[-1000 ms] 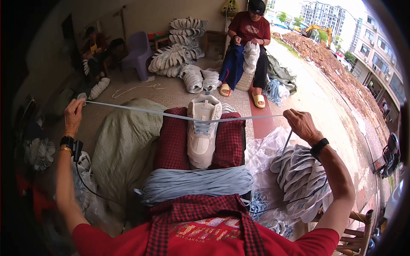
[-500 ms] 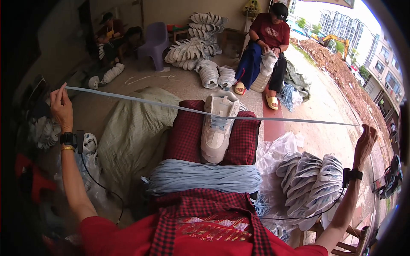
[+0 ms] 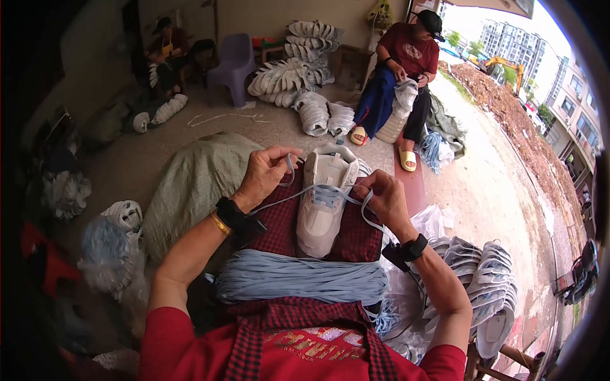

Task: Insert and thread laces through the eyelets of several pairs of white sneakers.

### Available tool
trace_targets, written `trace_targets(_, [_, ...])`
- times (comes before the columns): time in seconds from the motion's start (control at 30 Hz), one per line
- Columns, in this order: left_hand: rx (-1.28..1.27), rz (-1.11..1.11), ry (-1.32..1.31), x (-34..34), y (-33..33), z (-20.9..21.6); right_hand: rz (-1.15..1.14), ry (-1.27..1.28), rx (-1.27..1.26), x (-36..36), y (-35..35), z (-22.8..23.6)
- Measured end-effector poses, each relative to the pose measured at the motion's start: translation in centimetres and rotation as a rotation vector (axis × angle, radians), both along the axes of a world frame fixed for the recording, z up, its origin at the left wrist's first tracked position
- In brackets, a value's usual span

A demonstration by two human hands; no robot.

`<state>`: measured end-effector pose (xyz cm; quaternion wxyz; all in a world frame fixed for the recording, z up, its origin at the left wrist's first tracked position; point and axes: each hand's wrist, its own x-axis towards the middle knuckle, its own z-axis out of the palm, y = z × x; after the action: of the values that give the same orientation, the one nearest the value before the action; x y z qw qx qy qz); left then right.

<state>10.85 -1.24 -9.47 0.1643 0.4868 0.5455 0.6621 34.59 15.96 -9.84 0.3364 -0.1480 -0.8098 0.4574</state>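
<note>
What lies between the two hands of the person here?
In the head view, the white shoe on the lap lies between the left hand and the right hand, with the pale blue lace running across it.

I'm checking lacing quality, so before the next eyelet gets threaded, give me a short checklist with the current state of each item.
1. Left hand grips its end of the light blue lace: ok.
2. Right hand grips the other end: ok.
3. White shoe rests steady on the lap, toe toward the person: ok.
4. Lace crosses evenly over the tongue, no visible twist: cannot tell, too small.
5. Both lace ends equal in length: cannot tell, ends hidden in the hands.
6. Spare lace bundle lies within reach, below the shoe: ok.
</note>
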Motion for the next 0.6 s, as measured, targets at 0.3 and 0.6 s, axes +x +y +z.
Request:
trace_targets(0.3, [-0.172,0.012,0.067,2.3,0.4,-2.1,-0.065,-0.038,0.048,-0.9,-0.6,-0.5])
trace_targets(0.6, [-0.139,0.088,0.003,1.9,0.6,-3.9,-0.159,0.013,0.122,-1.6,-0.4,-2.2])
